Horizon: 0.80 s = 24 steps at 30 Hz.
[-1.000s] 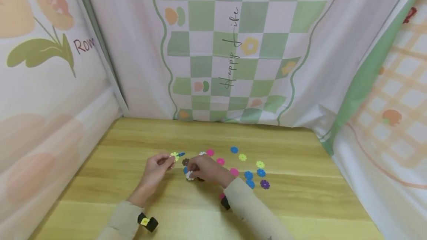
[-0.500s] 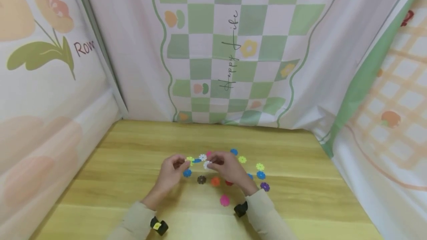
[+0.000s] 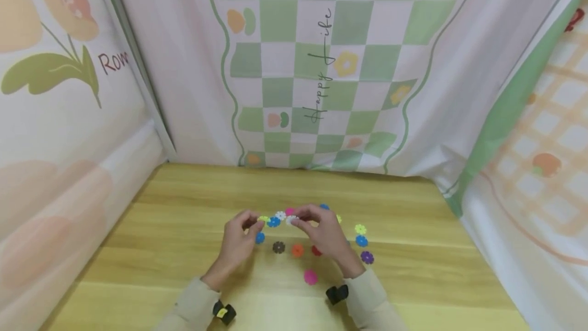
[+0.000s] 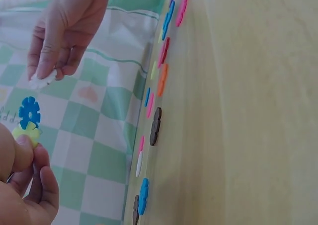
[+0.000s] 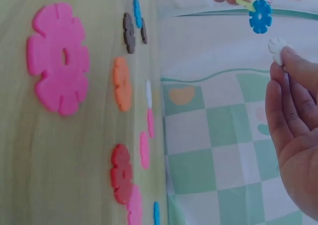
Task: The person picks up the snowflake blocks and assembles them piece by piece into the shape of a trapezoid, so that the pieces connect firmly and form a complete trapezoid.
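Observation:
My left hand pinches a yellow flower-shaped snowflake disc between thumb and fingers. Slotted into its edge is a blue snowflake disc, which faces the right hand. A white snowflake disc is pinched at its rim by the thumb and fingers of my right hand. Both wrist views show a gap between the white and blue discs. The two hands hold these pieces up above the table, at about the same height.
Loose discs lie flat on the wooden table: pink, brown, orange and red in front, purple and several others at the right. A checkered curtain hangs behind the table.
The right hand has lifted the white disc off the table area and moved right. My left hand has come right with the yellow and blue pair, whose blue disc now shows its face.

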Motion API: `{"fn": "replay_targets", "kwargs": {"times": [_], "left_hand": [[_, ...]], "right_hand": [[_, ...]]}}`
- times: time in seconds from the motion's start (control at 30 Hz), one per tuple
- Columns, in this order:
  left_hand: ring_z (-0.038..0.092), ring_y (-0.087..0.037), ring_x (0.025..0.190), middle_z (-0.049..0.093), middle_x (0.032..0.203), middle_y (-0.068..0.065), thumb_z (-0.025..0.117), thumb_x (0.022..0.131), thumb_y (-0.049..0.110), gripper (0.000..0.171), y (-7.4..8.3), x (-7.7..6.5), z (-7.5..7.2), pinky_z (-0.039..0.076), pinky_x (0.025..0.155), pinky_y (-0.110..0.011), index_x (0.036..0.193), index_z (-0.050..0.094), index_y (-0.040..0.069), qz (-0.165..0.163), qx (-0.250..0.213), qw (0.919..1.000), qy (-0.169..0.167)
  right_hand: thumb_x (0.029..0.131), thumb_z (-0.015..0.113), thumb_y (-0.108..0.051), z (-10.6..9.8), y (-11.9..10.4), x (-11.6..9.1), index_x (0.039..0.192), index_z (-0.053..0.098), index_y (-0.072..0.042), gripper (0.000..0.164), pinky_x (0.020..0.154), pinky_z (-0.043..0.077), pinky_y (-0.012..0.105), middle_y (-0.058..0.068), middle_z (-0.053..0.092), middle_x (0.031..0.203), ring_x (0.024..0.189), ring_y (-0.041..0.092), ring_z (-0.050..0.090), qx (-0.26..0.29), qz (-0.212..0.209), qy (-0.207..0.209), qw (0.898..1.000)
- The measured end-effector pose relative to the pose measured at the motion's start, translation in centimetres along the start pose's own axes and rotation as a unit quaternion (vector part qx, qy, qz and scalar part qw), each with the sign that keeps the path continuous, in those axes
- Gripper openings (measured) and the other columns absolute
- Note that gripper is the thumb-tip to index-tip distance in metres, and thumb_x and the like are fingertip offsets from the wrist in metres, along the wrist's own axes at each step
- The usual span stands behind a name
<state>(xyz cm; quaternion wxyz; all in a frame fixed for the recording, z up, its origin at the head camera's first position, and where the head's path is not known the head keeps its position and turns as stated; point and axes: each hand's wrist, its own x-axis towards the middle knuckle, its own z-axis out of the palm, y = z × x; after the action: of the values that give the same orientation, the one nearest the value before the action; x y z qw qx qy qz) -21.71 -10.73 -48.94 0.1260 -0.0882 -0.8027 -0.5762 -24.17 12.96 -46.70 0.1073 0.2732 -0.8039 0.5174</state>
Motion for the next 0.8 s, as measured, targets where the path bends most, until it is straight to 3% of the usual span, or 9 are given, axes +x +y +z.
{"fn": "replay_targets", "kwargs": {"times": [0.43,0.8], "left_hand": [[0.065,-0.015,0.082,0.072,0.092,-0.02,0.071,0.095,-0.002,0.01,0.4,-0.3,0.6,0.057,0.077,-0.021,0.097,0.072,0.008,0.003,-0.009,1.0,-0.002],[0.064,-0.015,0.073,0.073,0.083,-0.015,0.072,0.09,-0.008,0.015,1.1,-0.7,1.0,0.057,0.067,-0.02,0.087,0.071,0.006,-0.014,-0.006,0.9988,0.046]], "right_hand": [[0.094,0.079,-0.008,0.7,-0.5,-0.1,0.105,0.076,-0.007,0.012,0.08,0.066,0.032,0.006,0.081,0.098,0.087,0.011,0.075,0.01,-0.028,-0.004,1.0],[0.091,0.081,-0.006,1.8,-0.8,-0.4,0.095,0.077,-0.007,0.005,0.069,0.065,0.031,0.01,0.08,0.089,0.076,0.013,0.074,0.039,-0.045,0.026,0.998]]}}
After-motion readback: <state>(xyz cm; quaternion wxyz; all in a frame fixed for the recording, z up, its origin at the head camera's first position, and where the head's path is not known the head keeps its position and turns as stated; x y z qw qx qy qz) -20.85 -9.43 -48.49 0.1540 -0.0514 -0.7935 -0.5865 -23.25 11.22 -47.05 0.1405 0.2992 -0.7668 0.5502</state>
